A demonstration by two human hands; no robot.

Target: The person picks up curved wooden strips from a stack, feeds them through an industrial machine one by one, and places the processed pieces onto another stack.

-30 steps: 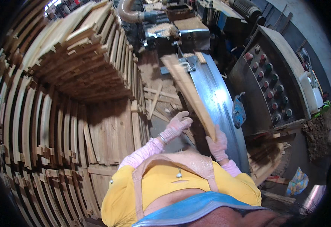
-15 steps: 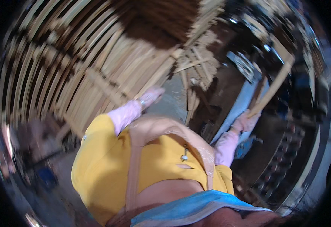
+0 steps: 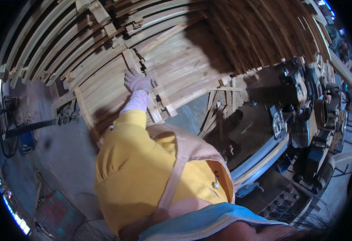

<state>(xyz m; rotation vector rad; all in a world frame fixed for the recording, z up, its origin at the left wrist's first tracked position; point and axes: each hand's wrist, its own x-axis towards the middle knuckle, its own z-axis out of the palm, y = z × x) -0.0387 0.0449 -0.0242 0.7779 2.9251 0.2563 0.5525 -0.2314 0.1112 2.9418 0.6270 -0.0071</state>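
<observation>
Since the earlier frames the body has swung away from the machine toward the timber pile, and the long board that both hands steadied on the saw is no longer in hand. Now the left hand (image 3: 137, 81), gloved in a pale glove, reaches out at full stretch and rests on a wooden slat (image 3: 132, 64) at the edge of the stack of planks (image 3: 184, 68); its grip looks laid over the slat's end with fingers curled, though whether it has truly closed on the wood I cannot tell. No sign of the right hand shows; it is hidden behind the yellow sleeve and apron. That slat lies crosswise among the stacked boards, just beside a loose short spacer block (image 3: 156, 114). To take it cleanly, I would judge it best to close the fingers fully round the end, lift it slightly clear of its neighbours before drawing it out, and pull along its length so the layers above do not shift. The machine surface (image 3: 260, 156) stands well apart to the right, so the piece will need turning carefully past the leaning offcuts (image 3: 220, 104).
</observation>
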